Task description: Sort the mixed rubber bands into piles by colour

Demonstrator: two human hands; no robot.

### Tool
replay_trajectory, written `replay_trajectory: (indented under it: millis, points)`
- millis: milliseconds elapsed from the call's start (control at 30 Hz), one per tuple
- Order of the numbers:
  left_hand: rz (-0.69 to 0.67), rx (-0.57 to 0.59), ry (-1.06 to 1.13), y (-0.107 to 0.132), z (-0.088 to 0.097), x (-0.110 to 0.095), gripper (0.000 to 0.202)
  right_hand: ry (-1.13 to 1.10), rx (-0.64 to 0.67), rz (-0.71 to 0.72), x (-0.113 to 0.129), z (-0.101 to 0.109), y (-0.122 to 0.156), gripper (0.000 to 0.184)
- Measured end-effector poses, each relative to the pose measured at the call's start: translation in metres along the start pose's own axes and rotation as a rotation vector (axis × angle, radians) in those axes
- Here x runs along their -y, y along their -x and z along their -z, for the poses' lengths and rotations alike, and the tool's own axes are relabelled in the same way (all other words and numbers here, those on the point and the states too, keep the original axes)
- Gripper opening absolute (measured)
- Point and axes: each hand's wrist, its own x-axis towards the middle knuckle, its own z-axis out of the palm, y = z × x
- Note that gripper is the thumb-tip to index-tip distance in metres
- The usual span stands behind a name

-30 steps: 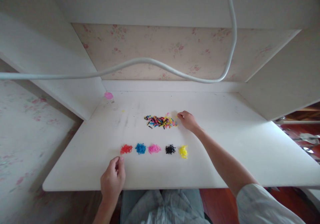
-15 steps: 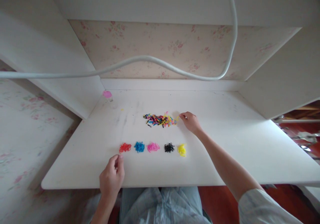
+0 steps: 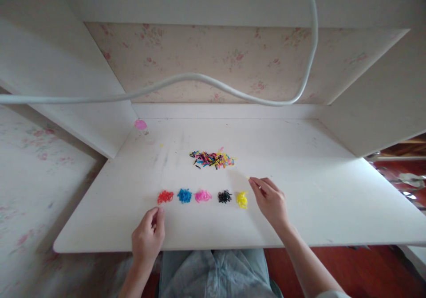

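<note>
Five single-colour piles of elastic bands [image 3: 203, 196] lie sorted on the counter [image 3: 316, 213], a mixed pile [image 3: 213, 159] beyond them is unsorted, the right hand [image 3: 271, 202] pinches an apparent yellow band [image 3: 248, 178] near the yellow pile [image 3: 242, 199], and whether the left hand's [image 3: 148, 233] grip holds anything I cannot tell.

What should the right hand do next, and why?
Probably a short move down and left to set the yellow piece on the yellow pile. The right hand pinches it close by, and the neighbouring black pile and pink pile each show just one colour.
</note>
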Motion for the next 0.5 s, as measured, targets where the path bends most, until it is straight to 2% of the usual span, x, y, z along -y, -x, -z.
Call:
replay_trajectory:
  millis: [100,200,333,500]
  points:
    - [-0.045,0.023,0.071,-0.004,0.006,-0.012,0.013,0.008,0.040,0.018,-0.003,-0.005,0.035,0.022]
    - [-0.093,0.118,0.154,-0.015,0.012,-0.037,0.012,0.010,0.083,0.028,-0.008,-0.012,0.054,0.022]
    - [-0.190,0.306,0.167,-0.043,0.009,-0.080,0.017,-0.018,0.110,-0.027,-0.012,-0.015,0.057,0.025]
    - [-0.260,0.522,0.028,-0.083,-0.016,-0.124,0.024,-0.068,0.172,-0.086,-0.009,-0.012,0.054,0.031]
